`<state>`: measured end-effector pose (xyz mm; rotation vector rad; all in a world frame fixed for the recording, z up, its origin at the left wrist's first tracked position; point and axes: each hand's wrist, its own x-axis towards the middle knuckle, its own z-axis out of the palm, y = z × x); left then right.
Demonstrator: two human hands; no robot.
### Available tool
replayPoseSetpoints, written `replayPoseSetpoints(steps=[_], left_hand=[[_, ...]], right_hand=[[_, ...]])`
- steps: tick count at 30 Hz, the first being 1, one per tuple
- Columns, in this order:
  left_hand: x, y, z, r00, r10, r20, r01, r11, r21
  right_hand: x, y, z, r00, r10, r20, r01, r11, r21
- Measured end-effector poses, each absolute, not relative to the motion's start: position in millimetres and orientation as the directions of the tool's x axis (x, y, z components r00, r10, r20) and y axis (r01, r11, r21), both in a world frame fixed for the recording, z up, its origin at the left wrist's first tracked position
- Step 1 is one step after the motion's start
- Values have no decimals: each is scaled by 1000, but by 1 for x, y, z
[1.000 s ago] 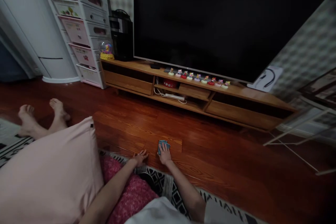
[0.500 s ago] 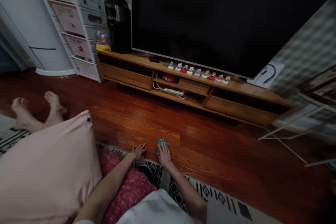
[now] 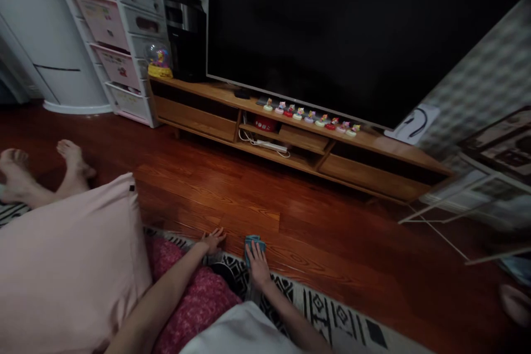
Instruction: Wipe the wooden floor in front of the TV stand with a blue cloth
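Note:
Flat on the wooden floor (image 3: 232, 199), at the edge of the patterned rug (image 3: 323, 304), lies a small blue flat thing (image 3: 250, 240) with overlapping straight edges. Whether it is folded cloth or a few cards I cannot tell. My right hand (image 3: 258, 266) rests on its near part with the fingers stretched out, hiding some of it. To the left, my left hand (image 3: 213, 240) leans on the floor by the rug's edge, fingers spread, with nothing in it. A dark rounded thing (image 3: 224, 272) shows below that hand, partly hidden.
A pink pillow (image 3: 70, 271) lies at left, with bare feet (image 3: 72, 160) beyond it. Ahead stands a low wooden TV stand (image 3: 373, 177) bearing several small figurines (image 3: 310, 116) and a large television (image 3: 311, 27). A white-legged rack (image 3: 440, 221) stands at right.
My right hand has drawn back towards me, and the blue flat thing has slid with it along the floor. My left hand stays in about the same place. The view has shifted slightly.

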<state>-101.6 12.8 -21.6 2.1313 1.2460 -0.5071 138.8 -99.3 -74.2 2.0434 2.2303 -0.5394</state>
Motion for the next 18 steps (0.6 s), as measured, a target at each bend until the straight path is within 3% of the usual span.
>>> replayPoseSetpoints(steps=[4,11,18], left_hand=[[-103,12,-21,477,640,-602,878,-368,304],[-102,13,-17,477,629,-614,877,-389,282],[-104,15,-22,494,630,-600,869,-377,320]], right_hand=[[146,-116,-81,-43,962,-270,982,-10,-189],[178,-23,-42,258,927,-272,955,-288,-77],[191,-31,-46,224,935,-274,964,-253,-78]])
